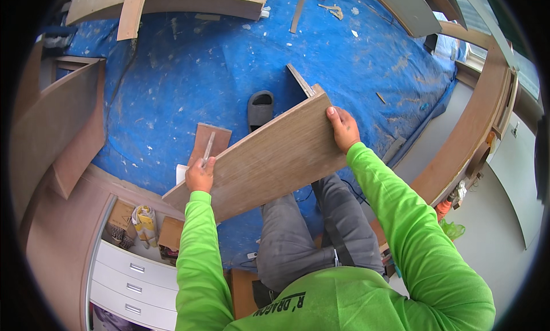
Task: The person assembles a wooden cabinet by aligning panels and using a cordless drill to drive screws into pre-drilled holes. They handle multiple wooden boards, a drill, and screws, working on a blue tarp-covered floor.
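A long brown wood-grain panel [275, 156] slants across in front of my legs, its right end higher in view. My right hand [342, 129] grips the panel's right end, thumb on the face and fingers curled behind it. At the left part of the panel's far edge is my left hand [200, 175], closed round a slim whitish stick-like tool [209, 148]; its exact kind is unclear. A narrow board [299, 79] juts away behind the panel's right end. Beyond the left hand shows a small reddish-brown board [200, 137]; whether it joins the panel is hidden.
A blue sheet [189, 73] with white specks covers the floor. A dark slipper [260, 109] shows beyond the panel. Large boards [57, 130] stand at left, above white drawers [134, 288]. A curved wooden piece [189, 2] lies at the far side; a long wooden ledge [467, 142] runs along the right.
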